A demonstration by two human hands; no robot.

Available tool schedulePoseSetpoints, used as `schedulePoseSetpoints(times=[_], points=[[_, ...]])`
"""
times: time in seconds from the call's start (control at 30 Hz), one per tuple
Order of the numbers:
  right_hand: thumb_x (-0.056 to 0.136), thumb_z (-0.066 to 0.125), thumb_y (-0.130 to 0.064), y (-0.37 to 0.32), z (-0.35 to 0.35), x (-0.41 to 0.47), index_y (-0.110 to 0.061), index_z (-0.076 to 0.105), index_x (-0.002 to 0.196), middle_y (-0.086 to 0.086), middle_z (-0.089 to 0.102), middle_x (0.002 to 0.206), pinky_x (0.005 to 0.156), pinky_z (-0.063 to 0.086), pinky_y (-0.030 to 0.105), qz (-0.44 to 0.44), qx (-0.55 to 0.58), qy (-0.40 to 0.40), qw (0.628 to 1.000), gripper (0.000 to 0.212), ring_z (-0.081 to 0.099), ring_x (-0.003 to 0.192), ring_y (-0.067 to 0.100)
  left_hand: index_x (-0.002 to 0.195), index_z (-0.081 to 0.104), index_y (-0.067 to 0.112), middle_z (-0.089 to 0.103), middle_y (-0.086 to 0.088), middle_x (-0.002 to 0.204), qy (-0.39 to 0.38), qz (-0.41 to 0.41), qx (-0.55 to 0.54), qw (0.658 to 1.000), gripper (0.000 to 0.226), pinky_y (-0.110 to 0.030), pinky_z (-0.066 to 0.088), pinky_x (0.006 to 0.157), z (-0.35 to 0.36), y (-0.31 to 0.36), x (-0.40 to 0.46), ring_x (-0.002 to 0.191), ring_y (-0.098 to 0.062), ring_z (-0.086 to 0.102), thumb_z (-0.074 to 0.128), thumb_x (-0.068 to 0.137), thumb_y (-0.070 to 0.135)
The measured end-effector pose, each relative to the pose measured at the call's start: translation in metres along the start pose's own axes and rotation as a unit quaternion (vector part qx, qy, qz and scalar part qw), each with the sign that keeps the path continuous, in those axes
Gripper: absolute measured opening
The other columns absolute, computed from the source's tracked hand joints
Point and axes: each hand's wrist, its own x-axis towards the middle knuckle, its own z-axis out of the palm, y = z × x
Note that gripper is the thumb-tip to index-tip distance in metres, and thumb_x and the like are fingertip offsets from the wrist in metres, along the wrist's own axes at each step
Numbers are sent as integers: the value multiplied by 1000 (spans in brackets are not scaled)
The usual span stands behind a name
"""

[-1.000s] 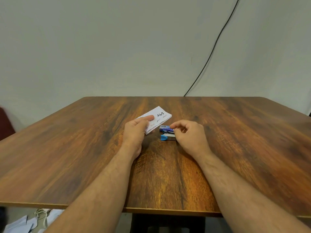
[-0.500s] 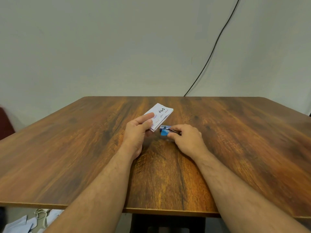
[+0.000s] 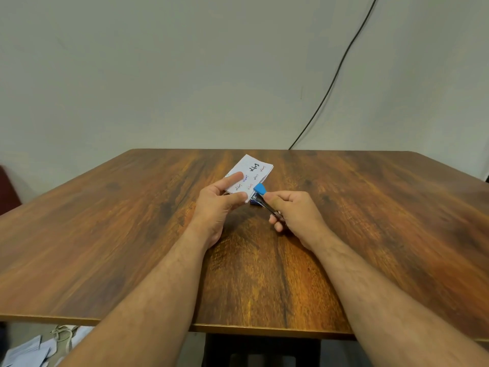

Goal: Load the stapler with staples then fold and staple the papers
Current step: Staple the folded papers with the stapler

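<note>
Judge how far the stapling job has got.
Folding looks done: the left hand holds the folded paper above the table. In hand: the right hand brings the stapler to the paper's near corner. Left: pressing the staple in. Whether the stapler is loaded cannot be seen.

- The table (image 3: 105,234) lay bare left, right and far of centre.
- Only the folded papers (image 3: 251,173), stapler (image 3: 259,193) and both hands crowded the middle.

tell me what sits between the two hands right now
In the head view, the blue stapler, held by the right hand, meets the near right corner of the folded papers held by the left hand.
</note>
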Motion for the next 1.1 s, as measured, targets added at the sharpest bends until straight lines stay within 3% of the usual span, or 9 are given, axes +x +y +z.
schedulePoseSetpoints(times=[0.23,0.37,0.5,0.77,0.93,1.1], points=[[95,67,-39,0,-1,-1,-20,78,104,5,66,64,53,45,28,23,47,-22,998,25,52,48,12,118,75,23,60,-3,133,-23,11,59,998,52,-40,60,90,3,-1,-1,119,-23,61,75,78,-10],[96,66,-34,0,3,-1,-13,77,107,8,66,70,52,46,26,50,104,-47,992,26,54,52,13,124,72,21,61,1,131,-48,17,67,996,55,-40,58,94,5,1,-6,120,-21,59,73,80,-12],[98,62,-28,-1,1,0,-5,76,104,9,61,73,49,38,25,61,137,-77,986,28,49,55,12,125,71,20,61,1,130,-59,21,80,995,55,-33,59,87,6,2,-8,118,-22,61,71,81,-11],[75,74,-52,-3,3,0,-4,77,102,7,64,81,41,25,19,58,146,-91,983,55,37,50,9,125,71,19,62,0,128,-65,16,86,994,53,-24,60,72,7,1,-8,111,-25,66,71,82,-12],[89,72,-44,-1,5,2,-3,75,100,5,61,72,37,29,18,44,127,-81,988,42,41,47,9,131,65,8,70,-8,116,-75,28,50,996,56,-22,60,76,10,1,-7,90,-14,70,65,82,-19],[96,62,-45,-2,3,0,-7,70,105,8,64,66,34,32,20,38,94,-102,990,40,42,41,12,128,68,11,70,-9,119,-73,26,47,996,54,-22,59,75,6,1,-6,93,-15,69,67,82,-16]])
